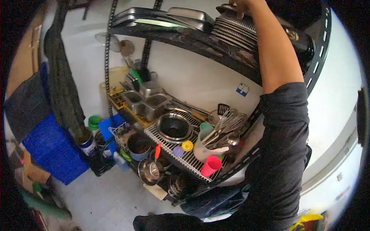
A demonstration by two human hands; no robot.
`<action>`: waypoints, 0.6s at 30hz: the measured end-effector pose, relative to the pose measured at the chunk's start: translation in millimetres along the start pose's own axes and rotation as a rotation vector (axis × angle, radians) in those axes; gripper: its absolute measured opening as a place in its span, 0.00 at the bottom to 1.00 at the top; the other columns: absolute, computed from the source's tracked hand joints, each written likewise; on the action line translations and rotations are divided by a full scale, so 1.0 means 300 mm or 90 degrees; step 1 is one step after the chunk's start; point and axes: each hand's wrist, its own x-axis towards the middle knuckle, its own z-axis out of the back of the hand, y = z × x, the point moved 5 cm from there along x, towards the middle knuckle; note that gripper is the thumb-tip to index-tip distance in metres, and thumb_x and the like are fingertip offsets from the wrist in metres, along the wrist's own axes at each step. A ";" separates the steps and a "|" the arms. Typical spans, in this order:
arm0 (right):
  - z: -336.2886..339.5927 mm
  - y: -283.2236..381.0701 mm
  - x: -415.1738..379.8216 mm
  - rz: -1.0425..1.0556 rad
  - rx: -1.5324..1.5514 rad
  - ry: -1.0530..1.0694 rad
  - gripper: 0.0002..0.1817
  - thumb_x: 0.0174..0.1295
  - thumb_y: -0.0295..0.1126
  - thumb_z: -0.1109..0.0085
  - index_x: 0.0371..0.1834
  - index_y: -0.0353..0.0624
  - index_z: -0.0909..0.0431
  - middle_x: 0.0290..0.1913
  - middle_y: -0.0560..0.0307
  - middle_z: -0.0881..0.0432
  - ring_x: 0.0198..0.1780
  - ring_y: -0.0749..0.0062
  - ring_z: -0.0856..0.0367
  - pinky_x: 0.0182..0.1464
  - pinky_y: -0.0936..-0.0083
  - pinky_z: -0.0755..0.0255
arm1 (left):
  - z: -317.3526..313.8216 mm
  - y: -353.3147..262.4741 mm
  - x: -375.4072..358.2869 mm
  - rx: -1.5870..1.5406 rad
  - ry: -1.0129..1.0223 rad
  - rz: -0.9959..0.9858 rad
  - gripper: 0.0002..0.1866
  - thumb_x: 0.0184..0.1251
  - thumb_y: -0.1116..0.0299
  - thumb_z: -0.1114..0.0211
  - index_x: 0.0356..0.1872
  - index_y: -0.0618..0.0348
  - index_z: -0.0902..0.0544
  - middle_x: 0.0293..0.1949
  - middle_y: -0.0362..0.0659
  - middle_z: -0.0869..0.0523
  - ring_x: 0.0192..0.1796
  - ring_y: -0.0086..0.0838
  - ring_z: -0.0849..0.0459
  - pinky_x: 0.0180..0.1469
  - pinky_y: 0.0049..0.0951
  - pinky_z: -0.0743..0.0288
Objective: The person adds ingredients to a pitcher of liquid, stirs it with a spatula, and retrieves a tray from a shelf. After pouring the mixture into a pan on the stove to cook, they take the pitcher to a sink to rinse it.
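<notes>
My right arm, in a dark sleeve, reaches up to the top shelf, where my right hand (243,7) is at the top edge of the frame. Its fingers are bent down over a stack of dark perforated trays (235,30), beside a dark metal lid or knob (225,7). Whether the fingers grip something is hard to make out, as the frame cuts the hand off. Steel pans (189,16) lie left of the stack. My left hand does not show; only a dark sleeve (167,222) is seen at the bottom edge.
Below, a wire shelf (189,163) holds steel bowls (173,128), a container of whisks (202,148) and a pink cup (211,166). Pots and a strainer (150,172) stand lower. Blue crates (58,150) are at left. The black upright post (319,50) stands right of my arm.
</notes>
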 end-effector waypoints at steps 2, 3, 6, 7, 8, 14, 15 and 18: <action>0.007 -0.007 0.053 -0.008 -0.039 0.080 0.33 0.53 0.38 0.29 0.64 0.46 0.28 0.60 0.50 0.24 0.58 0.55 0.23 0.55 0.53 0.26 | -0.049 -0.088 0.112 -0.036 0.055 0.046 0.09 0.57 0.58 0.46 0.23 0.46 0.29 0.16 0.37 0.34 0.18 0.31 0.39 0.19 0.36 0.48; 0.013 0.011 0.042 -0.003 -0.085 0.074 0.36 0.52 0.39 0.28 0.65 0.47 0.30 0.62 0.51 0.25 0.60 0.54 0.25 0.57 0.54 0.28 | -0.077 -0.131 0.164 -0.053 0.080 0.068 0.09 0.57 0.57 0.46 0.23 0.46 0.28 0.16 0.36 0.34 0.17 0.31 0.39 0.18 0.35 0.48; -0.004 0.062 0.047 -0.008 -0.133 0.149 0.42 0.48 0.43 0.25 0.68 0.49 0.34 0.67 0.52 0.31 0.65 0.52 0.31 0.63 0.53 0.33 | -0.151 -0.247 0.321 -0.073 0.154 0.130 0.09 0.57 0.54 0.46 0.25 0.45 0.28 0.15 0.34 0.36 0.16 0.29 0.41 0.17 0.33 0.50; -0.014 0.075 0.061 0.007 -0.192 0.134 0.43 0.48 0.43 0.25 0.68 0.49 0.34 0.67 0.52 0.31 0.65 0.52 0.30 0.62 0.54 0.31 | -0.168 -0.285 0.369 -0.071 0.176 0.148 0.10 0.57 0.53 0.46 0.26 0.44 0.27 0.15 0.33 0.37 0.16 0.28 0.41 0.16 0.32 0.51; -0.017 0.079 0.069 0.010 -0.206 0.135 0.43 0.47 0.43 0.25 0.68 0.49 0.34 0.67 0.52 0.31 0.64 0.52 0.30 0.62 0.54 0.31 | -0.183 -0.327 0.418 -0.071 0.199 0.165 0.10 0.57 0.52 0.46 0.26 0.44 0.27 0.15 0.33 0.37 0.15 0.28 0.42 0.15 0.31 0.51; -0.026 0.078 0.136 -0.002 -0.134 0.167 0.45 0.44 0.43 0.23 0.67 0.47 0.33 0.63 0.51 0.27 0.62 0.53 0.29 0.60 0.59 0.28 | -0.274 -0.549 0.661 -0.007 0.276 0.167 0.11 0.58 0.50 0.45 0.27 0.42 0.27 0.14 0.31 0.38 0.13 0.26 0.43 0.13 0.29 0.53; -0.023 0.093 0.130 0.011 -0.154 0.164 0.46 0.44 0.42 0.23 0.68 0.46 0.35 0.62 0.50 0.27 0.62 0.53 0.28 0.59 0.58 0.28 | -0.284 -0.575 0.697 0.008 0.285 0.159 0.11 0.58 0.50 0.45 0.27 0.42 0.27 0.14 0.31 0.38 0.13 0.26 0.43 0.13 0.29 0.53; -0.013 0.134 0.129 0.083 -0.218 0.128 0.49 0.43 0.40 0.22 0.70 0.44 0.39 0.60 0.46 0.25 0.60 0.52 0.27 0.58 0.57 0.28 | -0.318 -0.622 0.777 0.037 0.311 0.152 0.11 0.59 0.51 0.44 0.25 0.42 0.27 0.13 0.31 0.38 0.13 0.25 0.43 0.13 0.29 0.53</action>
